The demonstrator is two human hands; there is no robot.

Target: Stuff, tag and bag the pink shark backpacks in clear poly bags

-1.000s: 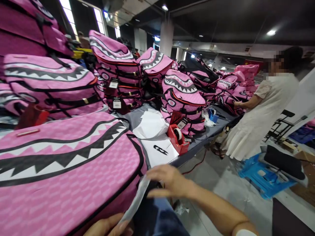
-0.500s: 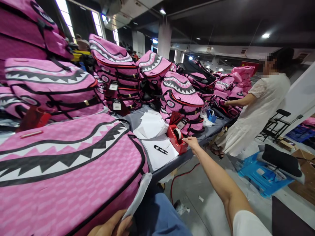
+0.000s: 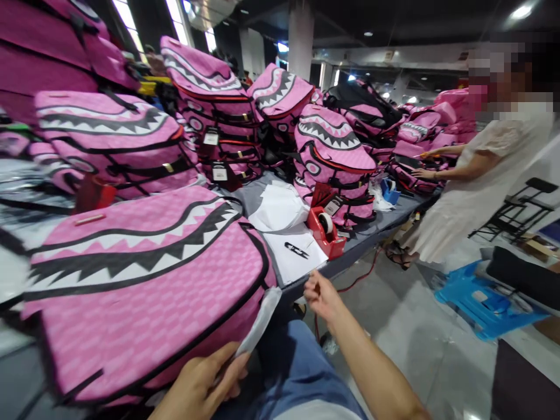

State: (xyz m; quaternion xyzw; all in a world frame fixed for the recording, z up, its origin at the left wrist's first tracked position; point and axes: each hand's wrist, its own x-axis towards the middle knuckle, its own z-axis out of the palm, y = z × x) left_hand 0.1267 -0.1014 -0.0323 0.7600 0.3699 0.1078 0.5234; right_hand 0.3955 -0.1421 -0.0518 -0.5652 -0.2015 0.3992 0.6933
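A large pink backpack [image 3: 166,291] with a printed shark mouth lies on the table before me. At its near right edge, my left hand [image 3: 210,373] is closed on a strip of white wrapping paper [image 3: 265,312] that runs up along the bag's side. My right hand [image 3: 322,294] hovers off the table's front edge, thumb and fingers pinched together; anything between them is too small to make out. Just beyond it stands a red tape dispenser [image 3: 332,245] with a white roll. Black thread snips [image 3: 296,250] rest on white paper sheets [image 3: 289,265] beside the dispenser.
Stacked pink backpacks [image 3: 214,99] line the table's far side, some with hang tags. At right, a person in a white dress [image 3: 472,181] handles another bag. A blue plastic stool [image 3: 485,303] with a dark cushion stands on the floor.
My right hand has left the tape dispenser and come back toward me, fingers pinched. My left hand keeps its hold on the white paper. The view has shifted slightly.
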